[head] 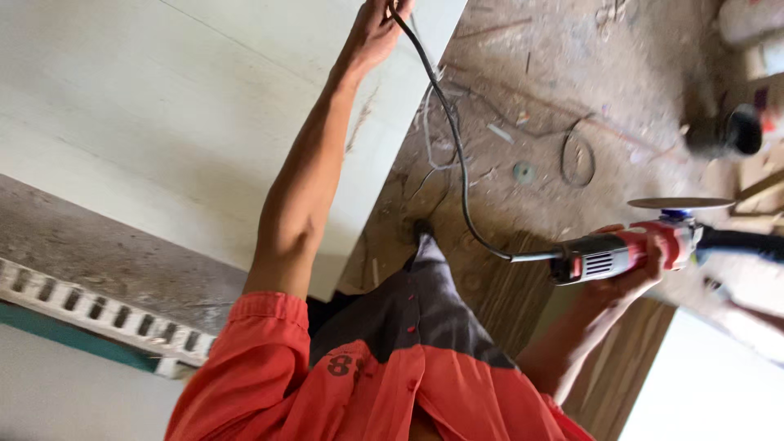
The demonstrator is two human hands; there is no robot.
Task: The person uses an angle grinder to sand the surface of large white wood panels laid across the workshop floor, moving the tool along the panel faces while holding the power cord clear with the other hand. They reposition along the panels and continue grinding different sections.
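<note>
My right hand (633, 273) was clenched round the red angle grinder (625, 251), disc up & away from my body, while my left hand (377, 33) gripped its black cord (457, 163) overhead vs. the pale board (163, 106), prob. keeping it clear.

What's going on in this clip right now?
A person in an orange shirt holds an angle grinder in the right hand, its disc clear of any surface. The left hand reaches up and grips the grinder's black cord beside a large pale board. Wire scraps litter the dusty floor.
</note>
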